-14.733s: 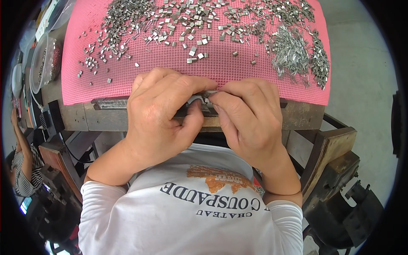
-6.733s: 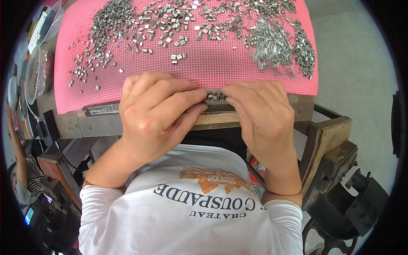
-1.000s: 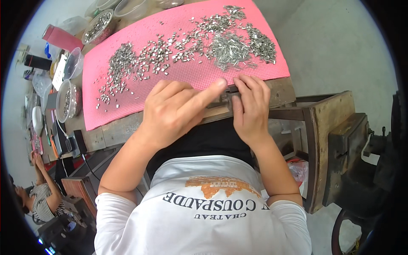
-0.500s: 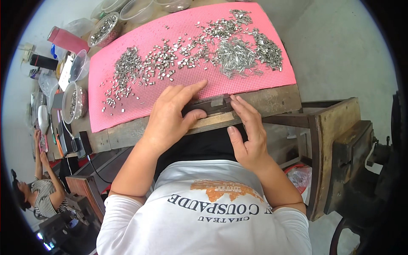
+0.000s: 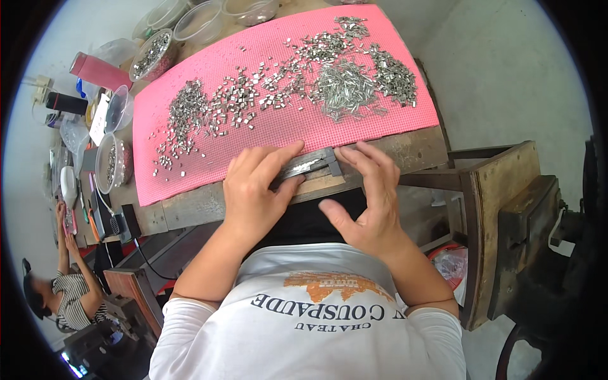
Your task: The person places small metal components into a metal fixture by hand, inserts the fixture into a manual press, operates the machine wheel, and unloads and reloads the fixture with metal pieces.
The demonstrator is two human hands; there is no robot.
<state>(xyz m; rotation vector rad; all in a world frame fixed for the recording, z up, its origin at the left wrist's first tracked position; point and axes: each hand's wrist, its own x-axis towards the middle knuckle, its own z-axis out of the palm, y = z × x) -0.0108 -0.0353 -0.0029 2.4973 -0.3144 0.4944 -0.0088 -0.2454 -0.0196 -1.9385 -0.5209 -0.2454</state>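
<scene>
A dark, narrow metal jig (image 5: 307,166) lies at the near edge of the table, with a row of shiny metal bits along its top and a dark block at its right end. My left hand (image 5: 256,187) grips its left part between thumb and fingers. My right hand (image 5: 373,196) is open, thumb spread away, fingertips at or beside the jig's right end; whether they touch it I cannot tell. Just beyond is a pink textured mat (image 5: 253,142) bearing a heap of thin metal pins (image 5: 347,90) and scattered small metal blocks (image 5: 234,96).
Clear plastic tubs (image 5: 152,54) of metal parts stand along the mat's far and left sides. A pink bottle (image 5: 100,71) lies at the far left. Another person (image 5: 76,294) sits at lower left. A wooden stand with a dark machine (image 5: 525,234) is at right.
The jig now shows a shiny row on top where it looked dark before. My right thumb has moved away from it. My left index finger has drawn in toward the jig.
</scene>
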